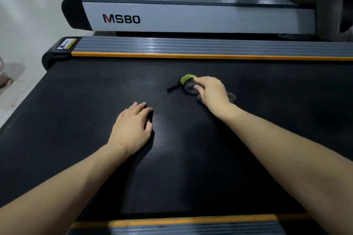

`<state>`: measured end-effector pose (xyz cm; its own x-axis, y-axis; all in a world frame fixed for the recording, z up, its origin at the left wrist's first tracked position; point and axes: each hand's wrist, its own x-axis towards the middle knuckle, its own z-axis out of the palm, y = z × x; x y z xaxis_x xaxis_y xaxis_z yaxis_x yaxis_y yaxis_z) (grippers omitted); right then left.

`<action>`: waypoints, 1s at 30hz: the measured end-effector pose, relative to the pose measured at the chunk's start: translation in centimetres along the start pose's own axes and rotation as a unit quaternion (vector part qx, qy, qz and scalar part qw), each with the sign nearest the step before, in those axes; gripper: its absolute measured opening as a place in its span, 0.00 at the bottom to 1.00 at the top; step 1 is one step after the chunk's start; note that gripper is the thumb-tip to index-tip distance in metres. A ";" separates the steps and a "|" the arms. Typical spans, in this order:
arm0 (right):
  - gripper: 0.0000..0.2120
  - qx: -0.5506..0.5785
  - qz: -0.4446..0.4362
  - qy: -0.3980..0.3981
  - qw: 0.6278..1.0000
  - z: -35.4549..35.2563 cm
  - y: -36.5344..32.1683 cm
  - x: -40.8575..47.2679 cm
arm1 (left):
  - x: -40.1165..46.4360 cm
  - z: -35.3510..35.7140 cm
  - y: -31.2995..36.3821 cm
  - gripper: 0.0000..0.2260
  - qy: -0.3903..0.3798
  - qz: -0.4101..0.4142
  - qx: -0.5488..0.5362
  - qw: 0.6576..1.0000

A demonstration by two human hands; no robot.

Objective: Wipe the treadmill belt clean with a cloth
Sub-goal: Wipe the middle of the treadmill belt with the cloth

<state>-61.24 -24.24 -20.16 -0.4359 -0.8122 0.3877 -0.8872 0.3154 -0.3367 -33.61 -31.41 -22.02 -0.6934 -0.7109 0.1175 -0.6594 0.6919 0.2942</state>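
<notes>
right now your right hand (212, 89) is out on the treadmill belt (76, 112), past the middle of it toward the far side rail (191, 46). its grip is curled over a bunched cloth (189, 84), fingers and thumb pinching the grey part of it down against the black belt. a bright green patch of the cloth shows just beyond your fingertips, on the side nearer the far rail, and a dark strap or cord trails from the cloth across the belt toward the belt's rear end. a little more grey fabric pokes out from under the heel of that hand.

your left hand (133, 126) lies on the belt nearer to you than the cloth and well apart from it, closer to the belt's rear end. its palm is down, the fingers lying together and fairly straight, holding nothing, just resting on the textured surface.

both forearms reach in from the near rail (172, 224), whose orange strip runs along the belt's near edge. the far rail has the same orange strip and a small yellow warning sticker (66, 43) at its rear corner. beyond the far rail stands a second treadmill (191, 17) marked "ms80" on its grey side panel, and pale floor (28, 15) lies off the belt's rear end.
</notes>
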 end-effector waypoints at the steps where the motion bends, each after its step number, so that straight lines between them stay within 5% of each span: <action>1: 0.13 -0.004 0.029 -0.003 1.000 0.0 0.0 0.6 | 0.0 -0.1 0.1 0.20 -0.002 -0.004 0.002 1.000; 9: 0.15 0.101 -0.159 -0.044 0.981 -4.4 -1.6 -14.9 | 1.6 0.9 2.4 0.19 -0.007 0.019 0.005 1.000; 12: 0.14 0.074 -0.198 -0.056 0.976 -4.1 0.9 -11.9 | 2.3 1.6 4.0 0.19 -0.006 0.017 0.006 1.000; 14: 0.14 0.005 -0.168 -0.018 0.986 -2.9 4.2 -6.7 | 2.7 2.0 5.4 0.18 -0.003 0.033 0.008 0.999; 17: 0.13 -0.053 0.030 0.006 0.998 -3.2 8.6 -0.3 | 2.9 2.3 7.4 0.18 0.000 0.049 -0.003 0.999; 19: 0.13 -0.066 0.080 0.008 0.995 -3.3 8.2 -0.5 | 3.0 2.8 8.0 0.18 0.001 0.048 -0.014 0.999; 22: 0.14 -0.006 0.012 0.030 0.999 -4.3 5.7 -7.2 | 3.2 3.2 7.9 0.17 -0.003 0.035 -0.026 0.999; 26: 0.16 0.079 -0.112 -0.039 0.990 -7.1 4.0 -16.3 | 3.4 3.4 7.7 0.18 -0.006 0.042 -0.005 0.999; 30: 0.13 0.017 -0.118 -0.008 0.993 -5.8 7.1 -10.4 | 3.2 3.0 7.9 0.17 -0.007 0.044 -0.004 0.999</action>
<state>-63.87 -10.76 -21.61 -0.2144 -0.8697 0.4446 -0.9585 0.0996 -0.2672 -41.93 -27.88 -22.18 -0.7528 -0.6452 0.1302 -0.5930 0.7507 0.2913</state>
